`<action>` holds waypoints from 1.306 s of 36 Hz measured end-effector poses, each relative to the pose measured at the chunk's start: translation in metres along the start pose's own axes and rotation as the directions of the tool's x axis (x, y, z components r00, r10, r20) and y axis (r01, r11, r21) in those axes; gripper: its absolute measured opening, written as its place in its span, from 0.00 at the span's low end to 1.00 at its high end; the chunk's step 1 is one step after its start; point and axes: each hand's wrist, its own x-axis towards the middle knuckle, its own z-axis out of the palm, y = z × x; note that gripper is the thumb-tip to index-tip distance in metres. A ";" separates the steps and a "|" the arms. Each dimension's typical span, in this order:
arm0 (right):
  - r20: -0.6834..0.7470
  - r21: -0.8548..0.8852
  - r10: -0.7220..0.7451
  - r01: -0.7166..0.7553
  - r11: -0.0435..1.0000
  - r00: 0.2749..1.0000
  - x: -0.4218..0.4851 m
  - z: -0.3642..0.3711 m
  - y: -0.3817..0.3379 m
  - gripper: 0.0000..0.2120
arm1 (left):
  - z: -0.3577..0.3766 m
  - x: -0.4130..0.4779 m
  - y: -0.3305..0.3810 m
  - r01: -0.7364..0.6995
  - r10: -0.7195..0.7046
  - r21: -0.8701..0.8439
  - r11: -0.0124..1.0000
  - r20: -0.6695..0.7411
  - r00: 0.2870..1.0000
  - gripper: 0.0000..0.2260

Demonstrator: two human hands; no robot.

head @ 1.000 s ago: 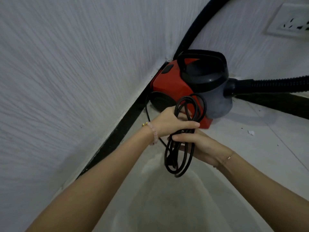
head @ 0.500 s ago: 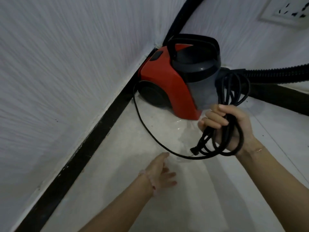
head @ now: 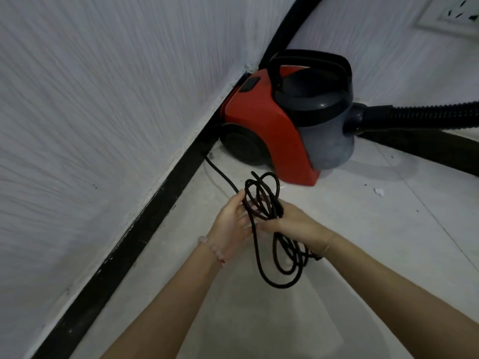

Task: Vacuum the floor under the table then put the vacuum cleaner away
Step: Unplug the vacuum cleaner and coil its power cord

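Our hands: left hand [head: 230, 224], fingers nearly straight, lies against the coiled black rubber power cord [head: 267, 208]; right hand [head: 293, 224] grips that coil.
Room: pale tiled floor [head: 363, 229] lies open to our right; black skirting board [head: 166, 193] bounds the left.
Beyond: red-and-grey plastic canister vacuum cleaner [head: 261, 120] sits in the corner, its ribbed black hose [head: 420, 116] running right.
Change: half a second ago our left hand hung low, off the coil.

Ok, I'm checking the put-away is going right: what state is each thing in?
Vacuum, upright in the corner.
Hose, attached to the vacuum.
Cord, looped in a bundle, one strand running to the vacuum's rear.
Socket, no plug in the part shown.
Right hand, grips the cord bundle.
Left hand, open, touching the loops.
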 end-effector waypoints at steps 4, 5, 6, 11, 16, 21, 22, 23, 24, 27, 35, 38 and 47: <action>0.029 0.044 -0.015 0.014 0.999 0.999 0.008 0.017 0.004 0.16 | -0.003 -0.001 0.004 -0.012 0.010 0.045 0.999 0.044 0.999 0.18; 0.000 0.065 -0.012 0.012 0.998 1.000 0.010 0.019 0.005 0.15 | -0.004 0.000 0.006 -0.011 0.008 0.060 0.998 0.059 0.998 0.19; -0.041 0.087 0.008 -0.005 0.996 0.999 0.012 0.022 0.005 0.15 | -0.005 0.000 0.008 -0.010 0.003 0.100 0.995 0.066 0.998 0.20; -0.150 0.162 0.049 -0.024 0.986 0.987 0.022 0.021 0.008 0.10 | -0.014 0.007 0.023 -0.023 0.057 0.407 0.913 -0.070 0.996 0.19; -0.055 0.241 0.017 -0.004 0.971 0.998 0.022 0.009 0.009 0.12 | -0.034 0.026 0.036 -0.302 0.620 0.654 0.694 -0.328 0.713 0.15; -0.090 0.332 -0.017 0.046 0.942 0.996 0.026 -0.002 0.005 0.15 | -0.059 0.057 0.052 -0.233 0.723 0.957 0.172 0.038 0.690 0.27; -0.089 0.333 -0.035 0.063 0.941 0.995 0.028 -0.004 0.001 0.17 | -0.062 0.061 0.051 -0.195 0.691 0.975 0.109 0.066 0.719 0.25; -0.087 0.330 -0.050 0.077 0.941 0.995 0.030 -0.006 -0.002 0.19 | -0.064 0.065 0.050 -0.173 0.682 0.982 0.074 0.077 0.727 0.22; -0.088 0.322 -0.065 0.090 0.943 0.994 0.032 -0.007 -0.006 0.21 | -0.067 0.068 0.048 -0.159 0.693 0.986 0.046 0.083 0.716 0.18; -0.100 0.257 -0.111 0.133 0.957 0.989 0.042 -0.008 -0.015 0.17 | -0.076 0.071 0.044 -0.135 0.733 0.991 0.004 0.089 0.675 0.11; -0.205 0.201 -0.124 0.165 0.966 0.971 0.080 0.002 -0.036 0.09 | -0.082 0.072 0.043 -0.134 0.574 0.953 0.272 -0.049 0.817 0.16; -0.238 0.101 -0.119 0.147 0.984 0.964 0.098 0.009 -0.042 0.07 | -0.087 0.075 0.038 -0.115 0.507 0.968 0.224 -0.015 0.862 0.19; -0.259 -0.806 -0.286 -0.043 0.590 0.922 0.139 0.003 -0.021 0.21 | -0.102 0.084 0.020 -0.140 0.584 0.988 -0.061 0.149 0.798 0.18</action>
